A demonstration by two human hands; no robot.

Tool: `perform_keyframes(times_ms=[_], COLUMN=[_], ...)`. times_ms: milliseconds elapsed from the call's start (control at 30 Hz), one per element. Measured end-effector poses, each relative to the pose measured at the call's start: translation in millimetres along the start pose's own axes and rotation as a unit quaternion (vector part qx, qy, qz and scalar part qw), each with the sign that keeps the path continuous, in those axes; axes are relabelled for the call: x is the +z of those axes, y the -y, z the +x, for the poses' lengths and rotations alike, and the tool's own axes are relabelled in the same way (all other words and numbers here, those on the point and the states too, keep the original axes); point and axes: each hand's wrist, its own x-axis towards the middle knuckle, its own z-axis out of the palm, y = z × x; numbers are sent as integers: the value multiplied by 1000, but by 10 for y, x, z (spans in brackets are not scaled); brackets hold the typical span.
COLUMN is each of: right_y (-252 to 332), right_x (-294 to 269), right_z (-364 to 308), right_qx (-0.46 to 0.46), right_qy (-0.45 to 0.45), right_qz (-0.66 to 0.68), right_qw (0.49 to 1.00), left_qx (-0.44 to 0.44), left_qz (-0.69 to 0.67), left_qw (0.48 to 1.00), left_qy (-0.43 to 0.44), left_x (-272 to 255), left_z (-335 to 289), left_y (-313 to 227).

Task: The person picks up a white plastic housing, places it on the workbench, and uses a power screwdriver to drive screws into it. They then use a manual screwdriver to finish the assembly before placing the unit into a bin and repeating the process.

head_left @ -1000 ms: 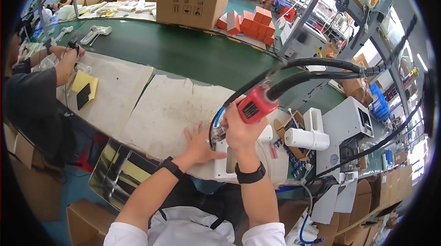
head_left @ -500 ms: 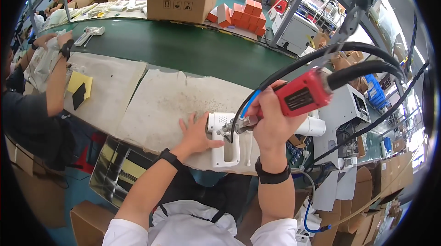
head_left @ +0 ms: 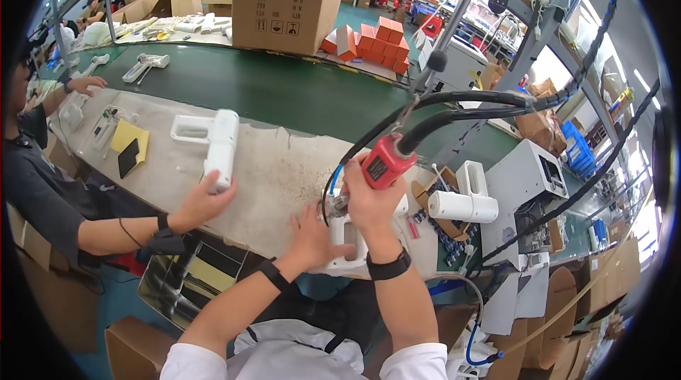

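My right hand [head_left: 374, 203] is wrapped around a red power screwdriver [head_left: 385, 165], which is tilted with its metal front end down over a white plastic housing [head_left: 347, 264]. The housing lies on the paper-covered bench before me and has a slot like a handle opening. My left hand [head_left: 312, 238] rests at its left side, fingers spread and thumb across it. The hands and tool hide part of the housing, and the tip's contact point cannot be made out. A thick black cable [head_left: 454, 116] runs up from the screwdriver.
At left, a co-worker's hand [head_left: 206, 203] touches a white handled device [head_left: 223, 142]. Another such device [head_left: 464, 199] lies at right beside a cardboard tray of dark small parts [head_left: 450, 227]. A green conveyor [head_left: 284, 71] runs behind, with a large carton [head_left: 287, 4] and orange boxes [head_left: 372, 43] beyond.
The screwdriver and my right hand have shifted left and tipped more upright. A co-worker's hand has come in from the left, and a white device now stands on the bench there.
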Motion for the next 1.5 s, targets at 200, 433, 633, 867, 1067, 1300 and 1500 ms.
perform_keyframes(times_ms=[200,433,633,867,1067,1300,1500], right_y=[930,636,127,-45,908,653,379], right_x=[-256,-428,-329,-320,-162,14,86], right_z=[139,71,26,-7,-1,-46,-65], right_qx=[29,6,15,-38,0,31,51], right_qy=[-100,-92,-93,-24,-61,-10,-16], right_qz=[98,38,51,-48,86,66,60], right_qw=[990,995,994,998,994,997,997], left_qx=[-37,-62,-61,-60,-61,-69,-60], left_qz=[-46,-61,-78,-85,-78,-84,-67], left_qw=[993,992,990,989,991,991,991], left_qy=[-102,-89,-97,-107,-87,-78,-100], left_x=[-113,-166,-142,-86,-163,-156,-34], left_z=[403,606,598,604,589,609,633], left_y=[156,272,275,304,320,340,391])
